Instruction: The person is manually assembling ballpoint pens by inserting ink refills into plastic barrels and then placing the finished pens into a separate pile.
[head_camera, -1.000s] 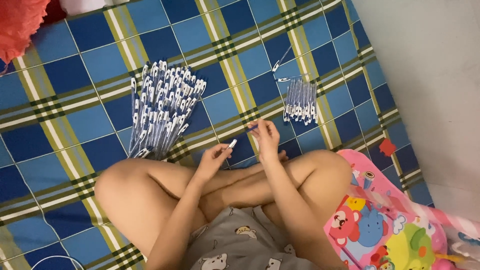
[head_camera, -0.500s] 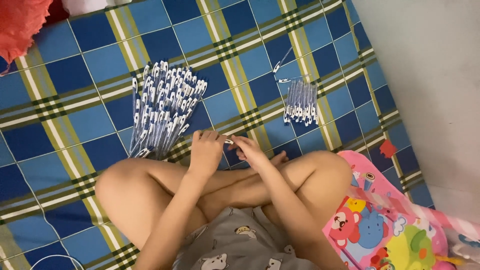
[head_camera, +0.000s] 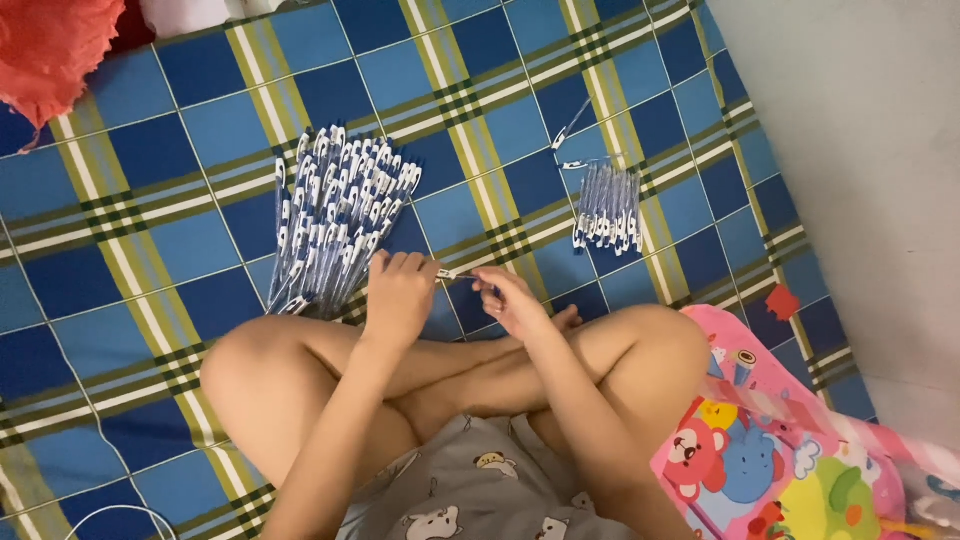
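Head view, only cam: person sat cross-legged on a blue/green/white plaid mat (head_camera: 120, 290), both hands met just above the crossed shins. Left hand (head_camera: 398, 298) curled, fingers closed round one end of a small pen (head_camera: 455, 274), thin, white w/ dark blue bit, mostly hidden by fingers so shape only partly seen. Right hand (head_camera: 515, 300) pinched the other end, thumb + forefinger closed on it, other fingers loosely bent. Pen lay roughly level between the two hands, over the mat, just in front of the knees. Big pile of pens (head_camera: 335, 220) just left of left hand, fanned out, clear/white plastic barrels w/ blue clips, glossy; nearest ends almost touching left hand's knuckles. Smaller bunch of pens (head_camera: 608, 208) up and right of right hand, apart from it, laid side by side. A couple of loose white bits (head_camera: 572, 165) by that bunch, too small to tell. Mat looked woven/flat, smooth. Red fabric (head_camera: 60, 50) at top-left corner, frayed edge. Colourful cartoon mat (head_camera: 770, 450), pink edge, glossy plastic, by right knee. Pale floor (head_camera: 860, 150) on the right. Grey printed shorts (head_camera: 470, 495) at bottom. White cord (head_camera: 110, 515) bottom left. Nothing lay between hands and piles.
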